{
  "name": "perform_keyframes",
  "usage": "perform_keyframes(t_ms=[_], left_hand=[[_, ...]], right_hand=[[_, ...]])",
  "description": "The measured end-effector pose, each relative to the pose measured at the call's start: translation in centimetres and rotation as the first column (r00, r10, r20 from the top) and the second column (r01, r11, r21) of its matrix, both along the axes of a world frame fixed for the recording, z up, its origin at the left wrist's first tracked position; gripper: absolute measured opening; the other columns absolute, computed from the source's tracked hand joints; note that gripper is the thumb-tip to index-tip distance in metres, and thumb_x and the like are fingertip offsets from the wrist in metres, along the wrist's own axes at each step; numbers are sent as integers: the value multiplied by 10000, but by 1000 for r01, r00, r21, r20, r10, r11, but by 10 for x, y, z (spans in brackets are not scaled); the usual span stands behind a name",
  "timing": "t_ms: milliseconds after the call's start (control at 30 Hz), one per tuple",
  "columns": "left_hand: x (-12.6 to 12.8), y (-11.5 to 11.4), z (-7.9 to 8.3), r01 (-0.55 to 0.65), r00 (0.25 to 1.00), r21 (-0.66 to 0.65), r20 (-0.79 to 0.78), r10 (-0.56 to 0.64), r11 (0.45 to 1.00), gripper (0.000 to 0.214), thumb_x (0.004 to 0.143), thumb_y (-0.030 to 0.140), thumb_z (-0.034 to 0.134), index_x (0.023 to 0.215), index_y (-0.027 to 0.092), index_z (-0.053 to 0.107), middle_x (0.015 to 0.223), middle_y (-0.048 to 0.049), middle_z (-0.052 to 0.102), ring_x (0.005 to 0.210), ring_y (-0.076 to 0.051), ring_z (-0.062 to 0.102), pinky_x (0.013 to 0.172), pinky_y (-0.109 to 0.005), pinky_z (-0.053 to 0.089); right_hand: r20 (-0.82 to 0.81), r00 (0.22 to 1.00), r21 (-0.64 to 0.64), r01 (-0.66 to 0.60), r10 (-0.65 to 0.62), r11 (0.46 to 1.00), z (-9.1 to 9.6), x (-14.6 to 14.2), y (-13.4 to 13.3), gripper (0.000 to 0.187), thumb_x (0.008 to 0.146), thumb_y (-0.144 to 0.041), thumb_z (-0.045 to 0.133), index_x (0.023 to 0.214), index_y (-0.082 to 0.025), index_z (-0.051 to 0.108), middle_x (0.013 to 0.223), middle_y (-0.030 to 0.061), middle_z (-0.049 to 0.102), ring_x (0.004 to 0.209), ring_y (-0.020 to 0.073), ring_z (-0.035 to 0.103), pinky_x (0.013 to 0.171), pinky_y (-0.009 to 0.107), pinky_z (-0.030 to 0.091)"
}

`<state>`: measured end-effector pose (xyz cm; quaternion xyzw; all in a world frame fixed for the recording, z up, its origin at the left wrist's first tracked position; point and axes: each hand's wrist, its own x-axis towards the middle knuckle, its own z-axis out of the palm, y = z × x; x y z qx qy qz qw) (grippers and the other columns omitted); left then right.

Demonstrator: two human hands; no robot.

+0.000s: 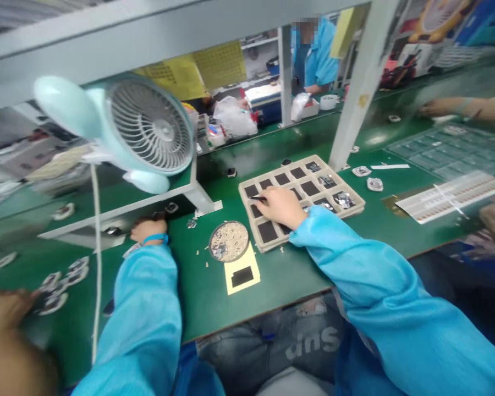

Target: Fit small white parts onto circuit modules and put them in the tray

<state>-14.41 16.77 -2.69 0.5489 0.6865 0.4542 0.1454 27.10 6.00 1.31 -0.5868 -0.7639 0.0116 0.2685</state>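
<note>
1. Because the right hand [281, 206] lies across the compartment tray [301, 199] with a thin dark tool [258, 198] pinched in its fingers, a slip of the tip could, I judge, knock a small part [343, 199] out of its pocket or drag the tray across the green table [297, 264].
2. The round dish [228, 241] of tiny pieces sits just beside the tray's near left corner; a sweep of the blue sleeve [355, 275] might tip it and scatter them.
3. The right arm reaches forward, palm down, with the tool tip over a dark pocket at the tray's left end.
4. The left hand [149, 228] rests curled at the foot of the fan [148, 129] stand; whether its fingers grip anything I cannot tell.
5. Other people's hands work at both edges, well apart.
</note>
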Motion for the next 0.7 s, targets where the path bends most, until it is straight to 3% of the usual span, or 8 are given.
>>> perform_keyframes(t_ms=[100, 233, 400, 533, 600, 700], left_hand=[[3, -7, 0, -278, 958, 90, 100, 269, 956, 492, 726, 262, 802, 760, 250, 312, 837, -56, 543, 1210, -365, 538, 1031, -517, 391], [12, -20, 1, -355, 911, 180, 287, 296, 917, 387, 767, 194, 767, 942, 186, 421, 857, -2, 572, 850, -174, 630, 836, -330, 523], [42, -44, -7, -236, 875, 195, 468, 121, 952, 474, 677, 111, 802, 1058, 135, 520, 894, -32, 643, 753, -128, 623, 700, -248, 512], [88, -73, -6, -83, 818, 197, 573, -46, 977, 575, 603, 168, 858, 1116, 155, 598, 951, -52, 688, 731, -121, 614, 587, -193, 444], [108, -89, 3, -42, 680, 169, 727, -96, 985, 653, 519, 148, 899, 1113, 182, 631, 914, -29, 680, 722, -119, 602, 532, -170, 384], [125, -111, 22, 93, 527, 89, 841, -124, 992, 643, 490, 116, 907, 1082, 212, 673, 881, -8, 663, 702, -109, 574, 502, -163, 354]], right_hand=[[-110, 994, 118, 17, -4, 993, 0, 2, 0, 265, 953, -336, 575, 938, -155, 768, 886, 103, 718, 815, 220, 652, 692, 330, 457], [-250, 962, 288, -37, 112, 957, 1, -2, -2, 261, 980, -277, 540, 955, -161, 772, 857, 82, 705, 832, 211, 656, 751, 342, 509], [-348, 877, 440, -160, 332, 884, 24, -7, -17, 251, 1010, -348, 559, 999, -191, 755, 853, 64, 717, 801, 195, 650, 757, 370, 542], [-513, 763, 620, 13, 393, 785, 45, 2, -35, 507, 1066, -438, 395, 737, -223, 714, 741, 71, 665, 747, 213, 659, 737, 424, 549], [-550, 744, 642, 87, 379, 762, 48, 7, -42, 636, 1087, -478, 256, 706, -243, 708, 686, 64, 621, 724, 211, 669, 718, 425, 559], [-536, 764, 595, 40, 359, 803, 44, 12, -46, 634, 1090, -512, 242, 794, -258, 742, 642, 24, 598, 621, 161, 661, 649, 359, 579]])
